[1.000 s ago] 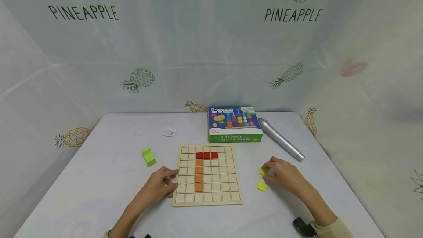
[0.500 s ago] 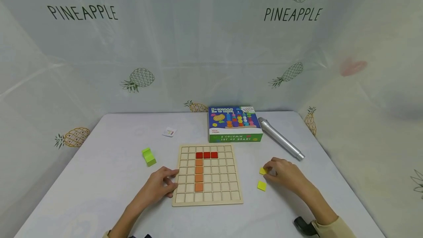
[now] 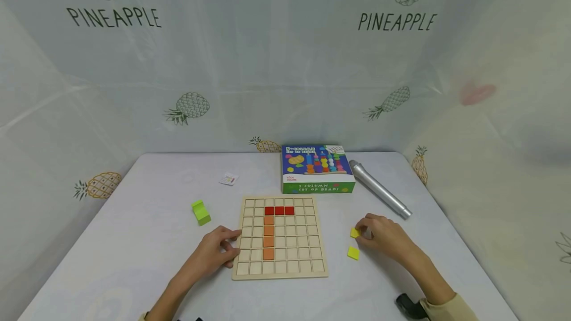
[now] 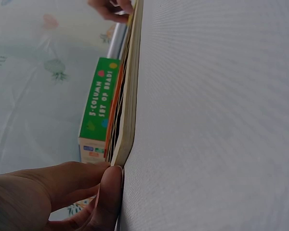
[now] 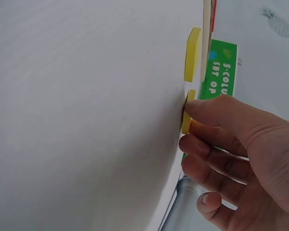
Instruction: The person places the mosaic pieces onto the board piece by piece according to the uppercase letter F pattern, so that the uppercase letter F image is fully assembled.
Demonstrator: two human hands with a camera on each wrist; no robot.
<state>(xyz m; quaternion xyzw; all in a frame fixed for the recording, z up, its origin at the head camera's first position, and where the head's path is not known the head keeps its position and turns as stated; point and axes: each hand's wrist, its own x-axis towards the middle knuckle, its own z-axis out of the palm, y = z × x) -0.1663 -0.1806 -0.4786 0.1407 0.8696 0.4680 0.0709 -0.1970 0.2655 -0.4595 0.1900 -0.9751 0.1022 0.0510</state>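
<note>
A square wooden grid board (image 3: 299, 266) lies on the table, with three red tiles (image 3: 279, 210) in a row and several orange tiles (image 3: 268, 230) in a column below the leftmost red one. My left hand (image 3: 211, 247) grips the board's left edge between thumb and fingers; the left wrist view shows the thumb (image 4: 111, 192) right at the rim. To the right of the board, my right hand (image 3: 384, 234) pinches a yellow tile (image 5: 188, 113) between thumb and index finger, low over the tabletop. A second yellow tile (image 3: 353, 252) lies just nearer to me.
Light green blocks (image 3: 201, 213) lie left of the board. Behind it are a bead-set box (image 3: 317, 170), a silver microphone-like tube (image 3: 379, 189) and a small white printed packet (image 3: 229, 179). A pineapple-print curtain (image 3: 250, 53) hangs behind the table.
The right hand's fingertips have shifted slightly to the right at the yellow tile, which stays in its place. The left hand and the board have not moved.
</note>
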